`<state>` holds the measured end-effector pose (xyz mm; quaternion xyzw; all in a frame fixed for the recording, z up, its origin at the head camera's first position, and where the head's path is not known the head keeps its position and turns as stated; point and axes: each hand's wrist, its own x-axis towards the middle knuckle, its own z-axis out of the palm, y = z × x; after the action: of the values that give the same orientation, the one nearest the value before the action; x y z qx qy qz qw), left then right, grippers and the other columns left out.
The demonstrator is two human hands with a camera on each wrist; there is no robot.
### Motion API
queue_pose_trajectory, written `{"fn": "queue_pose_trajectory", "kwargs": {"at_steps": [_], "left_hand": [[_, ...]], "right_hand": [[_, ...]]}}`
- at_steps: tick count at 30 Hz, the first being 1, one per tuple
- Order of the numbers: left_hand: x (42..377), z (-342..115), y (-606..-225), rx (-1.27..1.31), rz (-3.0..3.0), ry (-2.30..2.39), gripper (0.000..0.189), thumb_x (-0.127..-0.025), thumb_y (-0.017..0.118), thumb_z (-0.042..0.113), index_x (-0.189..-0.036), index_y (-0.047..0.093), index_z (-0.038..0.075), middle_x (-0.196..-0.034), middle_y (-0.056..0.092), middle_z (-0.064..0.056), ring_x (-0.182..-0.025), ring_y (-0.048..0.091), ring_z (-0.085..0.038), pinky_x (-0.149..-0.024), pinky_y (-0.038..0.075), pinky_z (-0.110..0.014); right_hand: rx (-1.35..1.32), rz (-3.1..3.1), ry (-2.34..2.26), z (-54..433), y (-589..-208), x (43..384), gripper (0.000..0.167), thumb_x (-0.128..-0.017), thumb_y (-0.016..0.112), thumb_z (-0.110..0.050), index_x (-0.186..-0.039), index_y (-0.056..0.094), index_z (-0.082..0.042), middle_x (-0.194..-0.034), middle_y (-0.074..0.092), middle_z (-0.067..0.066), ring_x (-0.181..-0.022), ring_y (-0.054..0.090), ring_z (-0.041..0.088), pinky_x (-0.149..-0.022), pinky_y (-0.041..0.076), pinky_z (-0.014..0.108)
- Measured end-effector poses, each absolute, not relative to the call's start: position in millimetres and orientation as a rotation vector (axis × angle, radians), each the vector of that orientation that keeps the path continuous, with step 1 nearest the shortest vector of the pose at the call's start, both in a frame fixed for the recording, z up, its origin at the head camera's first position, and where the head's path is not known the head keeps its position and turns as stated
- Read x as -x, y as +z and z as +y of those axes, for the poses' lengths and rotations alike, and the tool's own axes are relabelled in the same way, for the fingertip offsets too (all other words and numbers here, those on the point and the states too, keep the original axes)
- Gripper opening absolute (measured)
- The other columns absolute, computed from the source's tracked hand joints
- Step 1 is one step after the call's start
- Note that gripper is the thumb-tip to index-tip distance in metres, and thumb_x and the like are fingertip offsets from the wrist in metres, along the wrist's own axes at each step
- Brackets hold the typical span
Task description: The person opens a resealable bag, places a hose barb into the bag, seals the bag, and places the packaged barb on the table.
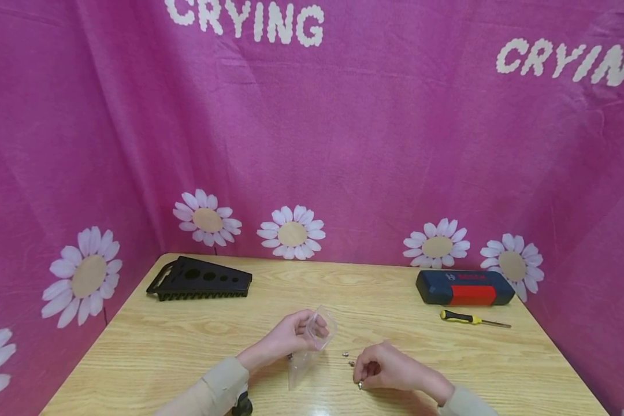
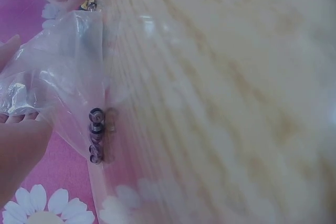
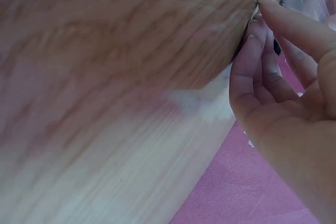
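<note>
My left hand (image 1: 293, 332) holds a clear plastic bag (image 1: 300, 370) by its spread mouth, above the left-middle of the table. Down in the bag's lower part lie several small, shiny metal pieces (image 2: 96, 135), apparently fasteners, close to the tabletop in the left wrist view. To the right of the bag, my right hand (image 1: 390, 368) is down at the table, thumb and forefinger pinching a small metal piece (image 1: 360, 385). Just beyond its fingertips, another metal piece (image 1: 351, 363) and a further one (image 1: 345, 354) lie on the wood.
A black slotted tool rack (image 1: 203, 278) stands at the back left of the wooden table (image 1: 301, 280). At the back right sits a dark blue and red case (image 1: 465, 288), with a yellow-black screwdriver (image 1: 473, 318) in front of it. Pink cloth (image 1: 343, 144) surrounds the table.
</note>
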<state>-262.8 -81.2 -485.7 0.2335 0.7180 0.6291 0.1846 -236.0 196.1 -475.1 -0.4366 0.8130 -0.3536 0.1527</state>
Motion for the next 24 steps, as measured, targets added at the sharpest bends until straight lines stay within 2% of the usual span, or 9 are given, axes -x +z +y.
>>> {"fn": "queue_pose_trajectory", "kwargs": {"at_steps": [4, 9, 16, 20, 24], "left_hand": [[261, -81, -485, -0.67, 2.026, 1.781, 0.033, -0.088, 0.064, -0.002, -0.12, 0.056, -0.004, -0.121, 0.066, -0.023, -0.108, 0.065, -0.013, -0.086, 0.053, -0.024], [260, -79, -484, -0.66, 2.022, 1.794, 0.034, -0.087, 0.065, -0.003, -0.119, 0.056, -0.005, -0.122, 0.065, -0.024, -0.109, 0.065, -0.015, -0.086, 0.053, -0.024], [262, -80, -485, -0.656, 2.019, 1.789, 0.031, -0.087, 0.066, -0.002, -0.117, 0.057, -0.004, -0.119, 0.065, -0.017, -0.1, 0.064, -0.006, -0.083, 0.053, -0.022], [262, -80, -485, -0.644, 2.027, 1.787, 0.03, -0.087, 0.066, -0.002, -0.116, 0.057, -0.002, -0.117, 0.066, -0.013, -0.098, 0.063, -0.007, -0.082, 0.053, -0.022], [261, -80, -484, -0.622, 2.022, 1.791, 0.03, -0.087, 0.065, -0.002, -0.116, 0.058, -0.001, -0.117, 0.066, -0.01, -0.101, 0.064, -0.009, -0.083, 0.053, -0.023]], "right_hand": [[1.238, 2.337, -1.004, 196, -475, 235, 0.003, -0.088, 0.072, -0.005, -0.089, 0.07, -0.006, -0.083, 0.072, 0.005, -0.074, 0.053, -0.009, -0.064, 0.051, 0.015], [1.237, 2.353, -0.982, 197, -474, 234, 0.004, -0.091, 0.07, -0.009, -0.09, 0.067, -0.007, -0.082, 0.069, 0.002, -0.073, 0.05, -0.01, -0.064, 0.05, 0.014], [1.164, 2.409, -1.016, 197, -464, 235, 0.004, -0.092, 0.067, -0.009, -0.09, 0.065, -0.01, -0.084, 0.068, -0.001, -0.075, 0.052, -0.008, -0.066, 0.05, 0.016], [1.141, 2.489, -1.062, 194, -451, 238, 0.004, -0.092, 0.067, -0.008, -0.089, 0.065, -0.01, -0.083, 0.069, 0.003, -0.076, 0.056, -0.006, -0.065, 0.051, 0.018], [1.131, 2.6, -1.112, 189, -438, 242, 0.006, -0.092, 0.068, -0.008, -0.088, 0.065, -0.012, -0.082, 0.069, 0.001, -0.076, 0.057, -0.005, -0.064, 0.053, 0.02]]}}
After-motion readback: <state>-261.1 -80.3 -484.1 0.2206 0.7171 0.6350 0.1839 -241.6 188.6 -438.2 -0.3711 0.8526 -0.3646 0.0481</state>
